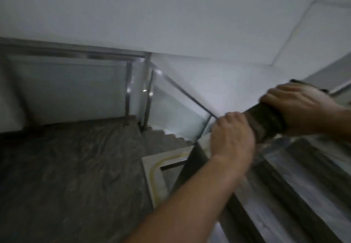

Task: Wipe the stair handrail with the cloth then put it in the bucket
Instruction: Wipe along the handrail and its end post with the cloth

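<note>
The left hand curls closed over the dark wooden handrail. Just beyond, the right hand presses a pale, blurred cloth onto the rail, fingers wrapped around both. Farther off: smooth glass panels, metal posts.

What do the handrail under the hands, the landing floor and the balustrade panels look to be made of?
Handrail: dark and broad, probably wood, though blur hides any grain. Landing floor: dark veined stone, likely polished marble or granite. Balustrade panels: clear glass, since the stairs show through, set in shiny steel-looking posts.
</note>
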The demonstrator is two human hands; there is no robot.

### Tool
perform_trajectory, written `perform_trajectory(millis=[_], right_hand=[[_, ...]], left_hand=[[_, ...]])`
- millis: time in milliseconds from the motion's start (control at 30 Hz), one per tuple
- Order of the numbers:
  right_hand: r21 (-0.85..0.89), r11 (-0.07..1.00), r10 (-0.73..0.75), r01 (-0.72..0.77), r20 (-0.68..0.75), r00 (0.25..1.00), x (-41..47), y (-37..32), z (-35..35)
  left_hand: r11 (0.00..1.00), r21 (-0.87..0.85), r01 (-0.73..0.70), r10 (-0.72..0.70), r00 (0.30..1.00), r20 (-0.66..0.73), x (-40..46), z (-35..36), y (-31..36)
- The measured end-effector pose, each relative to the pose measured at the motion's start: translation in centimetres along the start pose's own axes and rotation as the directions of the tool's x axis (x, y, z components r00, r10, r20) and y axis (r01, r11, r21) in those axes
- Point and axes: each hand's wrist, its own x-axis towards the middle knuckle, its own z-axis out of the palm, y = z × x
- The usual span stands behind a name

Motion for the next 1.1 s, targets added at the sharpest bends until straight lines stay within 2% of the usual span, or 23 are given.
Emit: perform_trajectory(millis=[67,133,200,267,467,567,700,767,833,900,1100], right_hand=[[0.066,0.997,0.042,-0.05,0.116,0.992,1.1,-1.4,-1.5],[0.043,0.997,0.062,-0.067,0.118,0.991,0.9,-0.9,-1.3],[0.056,0.994,0.083,-0.089,0.103,0.991,0.6,-0.6,-1.2],[0.031,0.995,0.091,-0.096,0.144,0.985,0.4,-0.8,-1.1],[0.014,0.993,0.115,-0.116,0.079,0.99,0.2,-0.9,-0.5],[-0.022,0.976,0.219,-0.218,0.088,0.972,-0.9,-0.4,-0.5],[0.085,0.971,0.217,-0.224,0.086,0.972,-3.2,0.2,-1.5],[0.133,0.971,0.19,-0.197,0.059,0.98,-4.2,0.4,-1.6],[0.139,0.976,0.165,-0.168,0.036,0.986,-4.7,0.4,-1.2],[0.128,0.977,0.168,-0.173,0.049,0.985,-4.7,0.3,-0.9],[0.114,0.98,0.157,-0.164,0.067,0.985,-3.9,-0.6,-0.7]], left_hand=[[0.992,0.124,0.011,0.008,0.988,-0.155,-1.1,0.8,0.7],[0.988,0.136,-0.069,0.081,0.993,-0.087,-1.5,0.6,1.9],[0.984,0.133,-0.117,0.13,0.988,-0.087,-1.4,0.2,2.1],[0.985,0.132,-0.111,0.121,0.99,-0.075,-1.8,0.1,2.0],[0.992,0.079,-0.095,0.1,0.993,-0.057,-2.0,0.0,1.7],[0.992,0.065,-0.111,0.112,0.994,-0.018,-2.0,-0.2,1.9],[0.995,0.066,-0.08,0.075,0.994,0.076,-1.5,-0.6,1.8],[0.979,0.117,-0.165,0.155,0.984,0.087,-1.0,-0.5,1.6],[0.935,0.131,-0.33,0.321,0.943,0.09,-0.5,-0.4,1.4],[0.898,0.101,-0.429,0.417,0.901,0.123,-0.1,-0.3,1.4],[0.892,0.082,-0.444,0.434,0.893,0.117,-0.9,0.2,-0.3]])
